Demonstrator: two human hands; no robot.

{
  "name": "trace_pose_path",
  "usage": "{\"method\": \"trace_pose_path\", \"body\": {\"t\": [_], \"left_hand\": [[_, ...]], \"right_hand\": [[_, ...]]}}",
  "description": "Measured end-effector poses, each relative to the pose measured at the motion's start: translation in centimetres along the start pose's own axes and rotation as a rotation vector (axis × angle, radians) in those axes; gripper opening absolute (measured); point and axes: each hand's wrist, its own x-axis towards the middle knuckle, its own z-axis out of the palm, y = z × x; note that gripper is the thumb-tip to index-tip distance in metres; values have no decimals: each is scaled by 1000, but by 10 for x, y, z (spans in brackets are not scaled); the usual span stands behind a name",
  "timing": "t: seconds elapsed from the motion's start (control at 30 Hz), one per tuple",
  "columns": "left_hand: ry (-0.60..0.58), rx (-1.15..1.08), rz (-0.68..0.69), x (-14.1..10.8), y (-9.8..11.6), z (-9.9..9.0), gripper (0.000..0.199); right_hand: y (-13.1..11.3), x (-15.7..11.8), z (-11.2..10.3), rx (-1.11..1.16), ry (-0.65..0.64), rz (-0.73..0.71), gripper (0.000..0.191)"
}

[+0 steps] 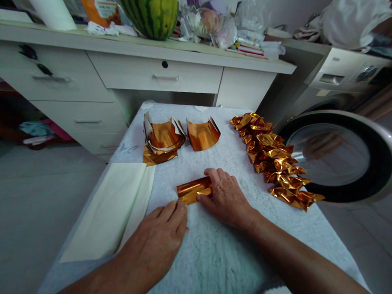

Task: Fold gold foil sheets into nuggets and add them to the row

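Note:
A sheet of gold foil paper (192, 189), partly rolled along its far side, lies on the cloth-covered table (227, 258) between my hands. My right hand (226, 197) grips its right end, thumb on the near part and fingers over the roll. My left hand (165, 228) has its fingers together, closed at the near left corner of the foil. Beyond them stand a curled stack of gold foil sheets (164, 135) and a single curved gold foil sheet (203, 136). Folded gold foil pieces (274, 156) sit in a row to the right.
Pale paper sheets (104, 211) lie at the table's left. Behind are a white drawer desk (193, 80) with a cut watermelon (149, 14) and plastic bags on top. A washing machine door (342, 153) hangs open near the table's right edge.

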Motion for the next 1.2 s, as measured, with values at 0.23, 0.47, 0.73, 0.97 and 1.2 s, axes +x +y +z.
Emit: {"method": "trace_pose_path", "body": {"t": [0.23, 0.47, 0.73, 0.97, 1.2], "left_hand": [[-39, -32, 6, 1, -2, -1, 27], [-59, -34, 20, 3, -4, -3, 25], [-61, -108, -17, 18, -10, -11, 15], [-24, -180, -183, 43, -10, -13, 10], [31, -328, -222, 44, -12, -11, 7]], "right_hand": [[26, 3, -12, 12, -52, 52, 69], [38, 7, -19, 24, -127, 29, 74], [46, 9, -19, 124, -118, -11, 63], [45, 8, -17, 232, 18, -282, 10], [30, 8, -7, 175, -46, -481, 9]]}}
